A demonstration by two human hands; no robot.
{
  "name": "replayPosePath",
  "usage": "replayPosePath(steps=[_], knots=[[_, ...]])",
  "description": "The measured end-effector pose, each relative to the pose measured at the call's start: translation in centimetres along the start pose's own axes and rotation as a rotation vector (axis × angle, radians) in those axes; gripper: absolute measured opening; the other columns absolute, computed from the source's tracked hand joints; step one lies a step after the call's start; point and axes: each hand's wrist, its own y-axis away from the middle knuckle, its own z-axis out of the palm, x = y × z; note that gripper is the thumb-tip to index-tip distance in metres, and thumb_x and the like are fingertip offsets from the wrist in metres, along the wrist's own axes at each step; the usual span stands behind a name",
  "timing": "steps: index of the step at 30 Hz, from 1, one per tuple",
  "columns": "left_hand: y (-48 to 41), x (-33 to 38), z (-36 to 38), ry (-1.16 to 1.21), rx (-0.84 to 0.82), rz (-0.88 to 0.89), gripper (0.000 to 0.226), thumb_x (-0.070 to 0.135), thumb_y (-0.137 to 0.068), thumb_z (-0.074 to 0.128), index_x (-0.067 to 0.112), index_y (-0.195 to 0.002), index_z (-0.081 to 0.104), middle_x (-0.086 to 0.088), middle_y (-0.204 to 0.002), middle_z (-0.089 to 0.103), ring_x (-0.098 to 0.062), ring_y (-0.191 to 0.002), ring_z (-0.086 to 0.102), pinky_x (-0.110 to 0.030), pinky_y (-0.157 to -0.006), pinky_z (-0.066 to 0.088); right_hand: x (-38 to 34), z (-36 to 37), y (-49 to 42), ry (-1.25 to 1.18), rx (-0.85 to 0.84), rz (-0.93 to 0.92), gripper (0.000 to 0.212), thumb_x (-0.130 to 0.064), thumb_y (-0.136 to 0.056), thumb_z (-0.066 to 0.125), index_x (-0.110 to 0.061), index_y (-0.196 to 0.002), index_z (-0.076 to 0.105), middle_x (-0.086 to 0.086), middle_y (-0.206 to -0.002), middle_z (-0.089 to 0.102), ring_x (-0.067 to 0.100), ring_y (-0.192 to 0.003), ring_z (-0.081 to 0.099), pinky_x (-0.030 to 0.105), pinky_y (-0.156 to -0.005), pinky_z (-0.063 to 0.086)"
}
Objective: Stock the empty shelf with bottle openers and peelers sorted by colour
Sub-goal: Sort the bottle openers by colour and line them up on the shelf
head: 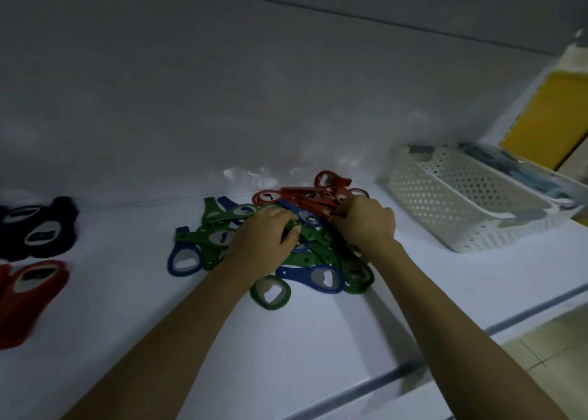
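Hands (264, 233) (366, 220) amid jumbled green, blue, red bottle openers (318, 251)

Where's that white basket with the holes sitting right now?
In the head view the white basket sits on the right of the shelf, just right of the right hand and the red openers.

Dim bluish light, soft glare patches, blurred stretched edges

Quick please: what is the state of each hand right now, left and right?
Left hand: fingers curled into the green openers; grip cannot be told.
Right hand: closed, pinching red openers.
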Motion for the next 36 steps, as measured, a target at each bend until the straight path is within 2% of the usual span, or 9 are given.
replayPosePath(steps=[8,12,15,17,20,24,29,32,36], knots=[[-0.3,-0.4,0.5,0.048,0.072,-0.038,0.031,0.029,-0.095,0.048,0.015,-0.12,0.058,-0.001,-0.118,0.06,-0.015,-0.107,0.052,-0.026,-0.088,0.043,-2.2,2.2,-0.1,-0.036,0.296,-0.169,0.023,-0.026,-0.091,0.05,-0.012,-0.089,0.068,0.008,-0.094,0.064,0.027,-0.086,0.056,0.032,-0.074,0.039],[-0.4,-0.3,0.4,0.136,0.114,-0.094,0.04,0.04,-0.099,0.034,0.018,-0.123,0.057,0.002,-0.111,0.063,-0.013,-0.102,0.056,-0.024,-0.085,0.042,-2.2,1.7,0.2,-0.578,0.453,-0.123,0.017,-0.019,-0.096,0.051,-0.011,-0.091,0.065,0.004,-0.09,0.065,0.018,-0.076,0.061,0.025,-0.061,0.041],[-0.5,0.1,0.0,0.316,0.16,-0.155,0.058,0.062,-0.092,0.015,0.026,-0.113,0.054,0.01,-0.075,0.06,-0.002,-0.066,0.056,-0.02,-0.061,0.045,-3.6,1.6,1.4,-0.701,0.387,-0.392,0.014,-0.017,-0.094,0.054,-0.012,-0.094,0.068,0.001,-0.088,0.066,0.011,-0.078,0.06,0.022,-0.07,0.048],[-0.6,0.0,-0.3,0.481,0.225,-0.228,0.056,0.07,-0.087,0.017,0.031,-0.106,0.052,0.008,-0.073,0.061,-0.002,-0.064,0.059,-0.017,-0.056,0.046,-4.8,2.3,2.2,-0.642,0.323,-0.592,0.014,-0.011,-0.094,0.055,-0.011,-0.098,0.068,0.003,-0.093,0.065,0.01,-0.082,0.059,0.024,-0.074,0.049],[-0.9,-0.4,-0.5,0.695,0.303,-0.337,0.017,0.053,-0.091,0.036,0.043,-0.098,0.047,0.013,-0.086,0.063,0.008,-0.077,0.061,-0.007,-0.064,0.046,-5.6,2.6,2.1,-0.604,0.363,-0.682,0.015,-0.007,-0.093,0.057,-0.011,-0.102,0.069,0.004,-0.092,0.065,0.013,-0.08,0.06,0.028,-0.07,0.05],[-1.0,-0.8,-0.8,0.901,0.338,-0.454,0.016,0.027,-0.099,0.043,0.027,-0.105,0.057,0.003,-0.1,0.067,-0.011,-0.094,0.063,-0.029,-0.084,0.05,-5.2,2.4,2.1,-0.56,0.281,-0.721,0.012,-0.015,-0.09,0.062,-0.014,-0.097,0.073,0.001,-0.09,0.068,0.013,-0.08,0.06,0.033,-0.07,0.052],[-0.8,-0.5,-0.9,0.859,0.367,-0.41,0.019,0.026,-0.1,0.04,0.036,-0.094,0.054,0.011,-0.088,0.064,-0.001,-0.08,0.062,-0.017,-0.068,0.048,-2.9,1.7,0.3,-0.354,0.491,-0.269,0.024,-0.026,-0.092,0.055,-0.014,-0.108,0.068,0.006,-0.107,0.068,0.017,-0.095,0.056,0.027,-0.085,0.04],[-0.7,-0.2,-1.0,0.765,0.333,-0.282,0.019,0.028,-0.099,0.04,0.034,-0.109,0.055,0.013,-0.09,0.065,0.006,-0.081,0.061,-0.009,-0.07,0.047,-0.8,2.0,-0.9,-0.087,0.182,-0.005,0.04,-0.026,-0.092,0.05,-0.012,-0.13,0.052,0.014,-0.133,0.053,0.032,-0.122,0.048,0.039,-0.102,0.033],[-1.2,0.0,-1.5,0.806,0.306,-0.207,0.021,0.033,-0.097,0.043,0.033,-0.11,0.058,0.002,-0.08,0.066,-0.008,-0.077,0.064,-0.014,-0.072,0.051,-0.6,2.3,-0.9,-0.014,0.165,0.004,0.027,-0.014,-0.09,0.049,-0.024,-0.108,0.066,0.005,-0.101,0.068,0.027,-0.094,0.061,0.034,-0.09,0.033]])
